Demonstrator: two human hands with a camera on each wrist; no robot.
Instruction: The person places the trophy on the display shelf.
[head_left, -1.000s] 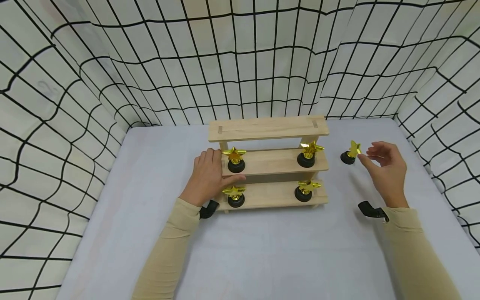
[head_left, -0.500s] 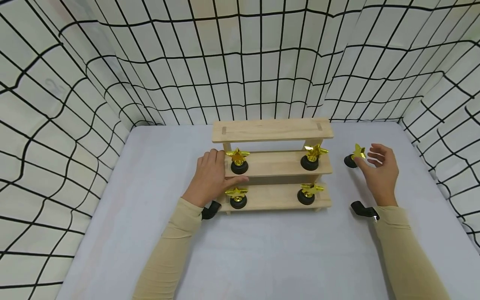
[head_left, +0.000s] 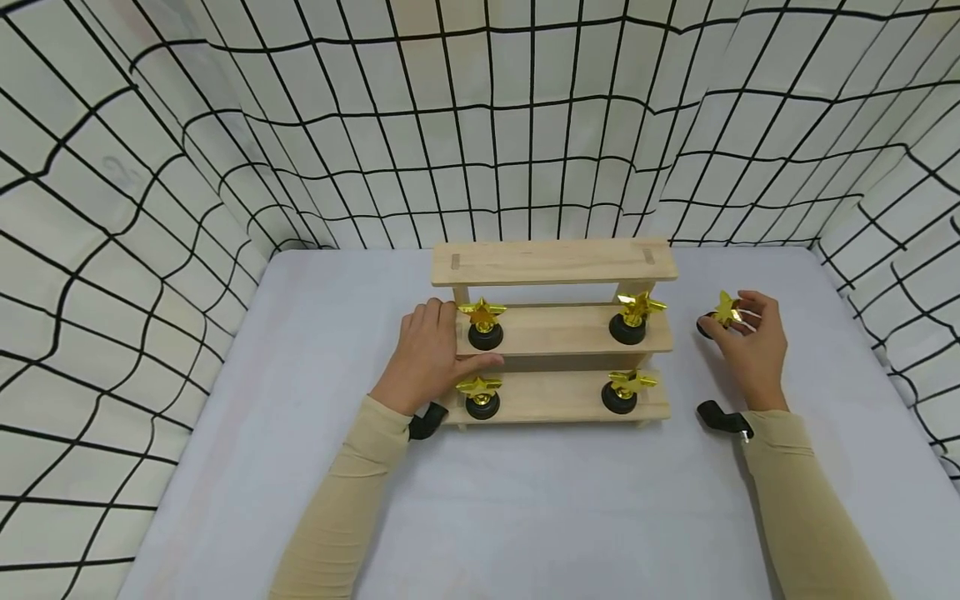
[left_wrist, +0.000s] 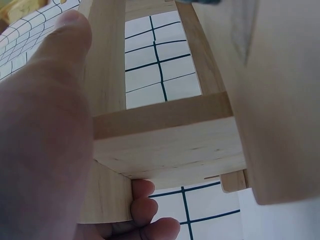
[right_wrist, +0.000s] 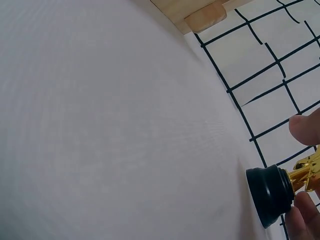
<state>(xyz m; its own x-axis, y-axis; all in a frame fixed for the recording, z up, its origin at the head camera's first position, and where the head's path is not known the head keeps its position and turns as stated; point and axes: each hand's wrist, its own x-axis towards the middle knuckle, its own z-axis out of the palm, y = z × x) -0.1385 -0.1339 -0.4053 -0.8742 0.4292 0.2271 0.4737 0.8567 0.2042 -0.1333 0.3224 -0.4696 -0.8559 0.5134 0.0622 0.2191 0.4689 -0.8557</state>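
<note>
My left hand (head_left: 423, 354) grips the left side of a three-tier wooden shelf (head_left: 555, 329). The left wrist view has the thumb (left_wrist: 65, 50) along one side of a wooden upright and the curled fingertips (left_wrist: 145, 207) on the other. To the shelf's right, my right hand (head_left: 753, 350) has its thumb and fingers around a gold star trophy (head_left: 725, 310). In the right wrist view, this trophy's black round base (right_wrist: 270, 195) shows between thumb and fingers; its star is partly cut off. Whether the base touches the table is unclear.
Two star trophies, left (head_left: 485, 321) and right (head_left: 632, 321), stand on the middle tier. The bottom tier bears two more, left (head_left: 482, 398) and right (head_left: 622, 392). A white-covered table (head_left: 555, 508) lies beneath. Black grid netting (head_left: 532, 125) rises behind and at both sides.
My right hand has moved in around the loose trophy, its fingers now behind the star and its thumb by the base. The left hand stays on the shelf. The head view has shifted slightly.
</note>
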